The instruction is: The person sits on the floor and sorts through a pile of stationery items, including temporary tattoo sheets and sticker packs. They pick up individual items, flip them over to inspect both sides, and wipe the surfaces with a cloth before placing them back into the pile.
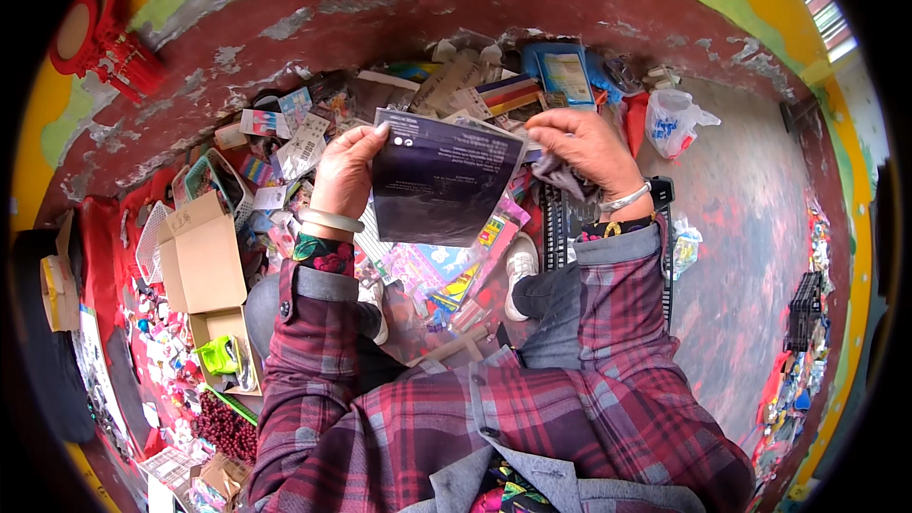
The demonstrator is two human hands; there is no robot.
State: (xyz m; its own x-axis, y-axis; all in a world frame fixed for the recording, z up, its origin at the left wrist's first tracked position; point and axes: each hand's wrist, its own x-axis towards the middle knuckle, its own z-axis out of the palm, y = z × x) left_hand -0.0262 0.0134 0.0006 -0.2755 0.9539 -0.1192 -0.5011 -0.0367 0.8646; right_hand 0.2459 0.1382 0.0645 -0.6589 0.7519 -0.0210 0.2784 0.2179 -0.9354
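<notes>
My left hand [348, 171] is closed on the upper left edge of a flat dark purple packet [442, 180], its thumb over the front. The packet is tilted up before me, with small pale print near the top. At its upper right corner, the curled fingers of my right hand [591, 150] are bent together. A crumpled grey cloth [562, 176] hangs from beneath that hand, seemingly gripped in its lower fingers. Whether the fingertips also pinch the packet is hard to see. Colourful flat packs [456, 275] lie on the floor below, between my shoes.
Piled goods line the peeling wall, including a blue framed item [567, 76] and a white plastic bag [676, 122]. An open cardboard box [204, 256] stands left, beside a white basket [152, 242]. A black slatted crate [556, 228] is by my right leg.
</notes>
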